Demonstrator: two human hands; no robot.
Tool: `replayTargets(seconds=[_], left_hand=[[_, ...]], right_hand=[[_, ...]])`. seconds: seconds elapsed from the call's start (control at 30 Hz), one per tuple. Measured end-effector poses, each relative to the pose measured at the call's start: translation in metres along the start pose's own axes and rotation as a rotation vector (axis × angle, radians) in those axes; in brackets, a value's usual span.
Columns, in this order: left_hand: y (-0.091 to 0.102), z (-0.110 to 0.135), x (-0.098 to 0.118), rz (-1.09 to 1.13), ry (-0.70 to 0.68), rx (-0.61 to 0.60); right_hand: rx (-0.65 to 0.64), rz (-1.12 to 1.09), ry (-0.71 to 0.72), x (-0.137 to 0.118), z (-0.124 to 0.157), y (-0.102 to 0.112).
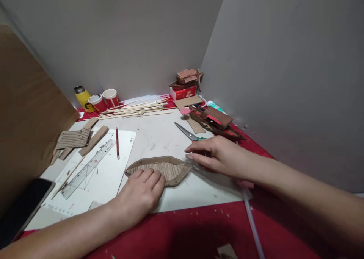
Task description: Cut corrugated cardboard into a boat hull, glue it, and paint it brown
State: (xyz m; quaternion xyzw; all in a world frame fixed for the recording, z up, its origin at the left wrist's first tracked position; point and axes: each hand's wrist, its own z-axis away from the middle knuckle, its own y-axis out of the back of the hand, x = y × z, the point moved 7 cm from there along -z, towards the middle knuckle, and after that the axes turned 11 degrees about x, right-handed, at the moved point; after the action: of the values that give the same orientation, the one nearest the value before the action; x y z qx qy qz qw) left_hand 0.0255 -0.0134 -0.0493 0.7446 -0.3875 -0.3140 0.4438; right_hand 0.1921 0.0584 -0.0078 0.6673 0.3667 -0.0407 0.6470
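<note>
A small cardboard boat hull [170,169], pointed at both ends and lined inside with thin strips, lies on the white sheet. My left hand [145,189] grips its near side, the fingers curled over the rim into the hull and the thumb out of sight. Just beyond the hull's right tip hovers my right hand [212,153], fingers apart and nothing visible in them. Behind that hand rest scissors [186,132] with green and orange handles, partly hidden. A finished brown model boat [216,122] stands further back on the right.
Thin wooden sticks [139,109] lie at the back near paper cups [110,98] and a yellow bottle [83,100]. On the left are a clear ruler [88,170], a pencil [117,143], corrugated cardboard [74,138] and a dark phone-like slab [25,209]. A second model boat [186,79] sits on a red box.
</note>
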Motion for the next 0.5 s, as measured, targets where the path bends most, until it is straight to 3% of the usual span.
replayTargets(seconds=[0.13, 0.27, 0.33, 0.4, 0.5], left_hand=[[0.002, -0.005, -0.005, 0.022, 0.0, 0.063], [0.035, -0.009, -0.014, 0.213, 0.106, 0.226], [0.051, -0.01, -0.03, 0.281, 0.176, 0.262], [0.058, -0.009, -0.063, 0.309, 0.344, 0.245], [0.054, 0.004, -0.146, 0.217, 0.771, 0.193]], right_hand=[[0.095, 0.057, -0.019, 0.008, -0.008, 0.008], [0.168, 0.01, -0.044, 0.014, -0.014, 0.014], [0.187, -0.03, -0.059, 0.016, -0.013, 0.014], [0.2, -0.054, -0.075, 0.016, -0.007, 0.015], [0.258, -0.063, -0.084, 0.014, 0.004, 0.018]])
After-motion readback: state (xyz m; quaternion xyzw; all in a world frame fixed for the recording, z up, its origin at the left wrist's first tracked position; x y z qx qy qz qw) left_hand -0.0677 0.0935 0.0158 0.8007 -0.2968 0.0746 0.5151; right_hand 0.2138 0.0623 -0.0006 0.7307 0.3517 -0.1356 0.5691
